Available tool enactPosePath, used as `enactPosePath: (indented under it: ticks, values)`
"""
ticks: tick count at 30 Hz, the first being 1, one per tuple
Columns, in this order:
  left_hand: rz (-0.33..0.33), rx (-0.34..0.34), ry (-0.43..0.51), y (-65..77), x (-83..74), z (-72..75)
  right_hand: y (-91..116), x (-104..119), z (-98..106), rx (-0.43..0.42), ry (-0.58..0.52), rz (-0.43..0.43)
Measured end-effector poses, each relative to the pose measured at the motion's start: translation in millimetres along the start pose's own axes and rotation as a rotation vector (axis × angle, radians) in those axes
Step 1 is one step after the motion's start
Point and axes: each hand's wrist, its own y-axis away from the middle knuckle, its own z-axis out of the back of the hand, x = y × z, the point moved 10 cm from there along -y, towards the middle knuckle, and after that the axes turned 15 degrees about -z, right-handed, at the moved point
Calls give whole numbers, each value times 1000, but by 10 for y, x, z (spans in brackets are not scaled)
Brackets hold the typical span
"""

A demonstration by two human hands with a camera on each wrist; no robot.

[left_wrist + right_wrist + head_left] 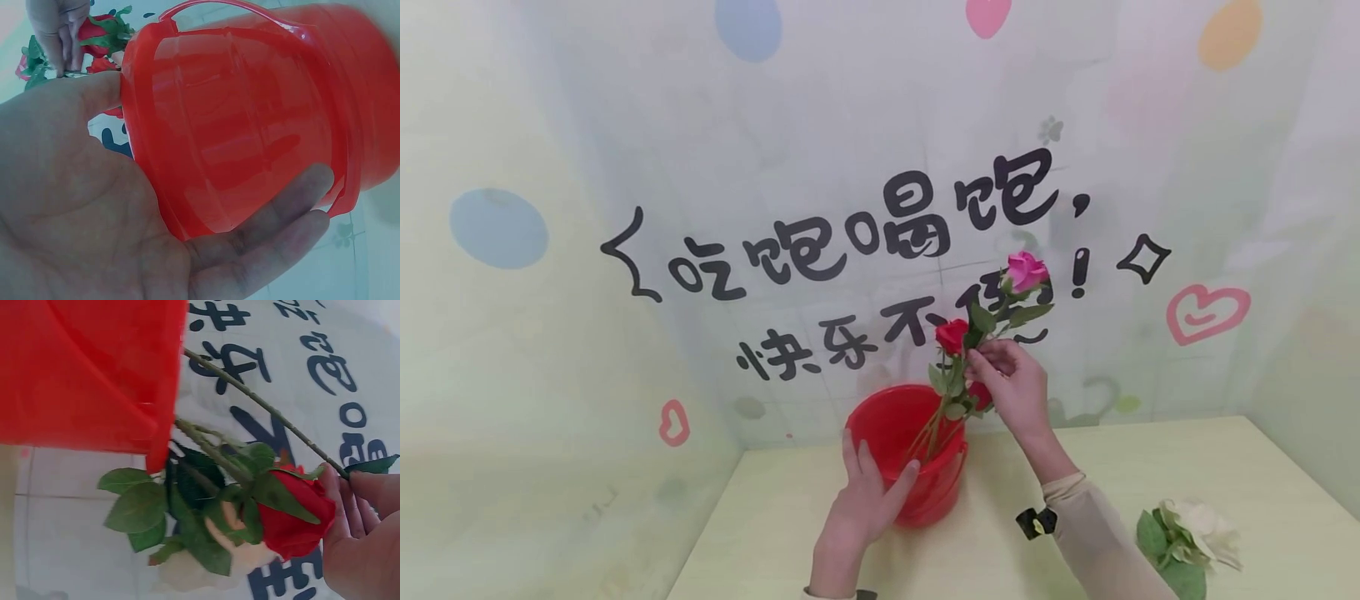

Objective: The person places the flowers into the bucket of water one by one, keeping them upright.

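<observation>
A red bucket stands on the table, tilted in the head view. My left hand holds it at the near rim, thumb on one side and fingers along the other, as the left wrist view shows. With thumb and fingertips my right hand pinches the thin stem of a pink rose, which reaches down into the bucket. A red rose leans out just left of that hand, another red bloom below it. In the right wrist view, a pale flower shows beside a red rose.
A cream-white flower with green leaves lies on the table at the right, beyond my right sleeve. Behind the bucket rises a pale wall sheet with black lettering and coloured shapes. The bucket's handle hangs along its side.
</observation>
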Motion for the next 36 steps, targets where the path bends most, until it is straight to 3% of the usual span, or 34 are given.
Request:
enactPosePath:
  ticks: [7,15,36]
  values:
    - [-5,-4,-10,-4,-4,12,96,188,-142,65,101,34]
    - [-8,-9,-2,0,3,7,147,16,-316,93,207,17]
    - [-43,5,-6,20,1,28,142,-437,-268,84,95,-225]
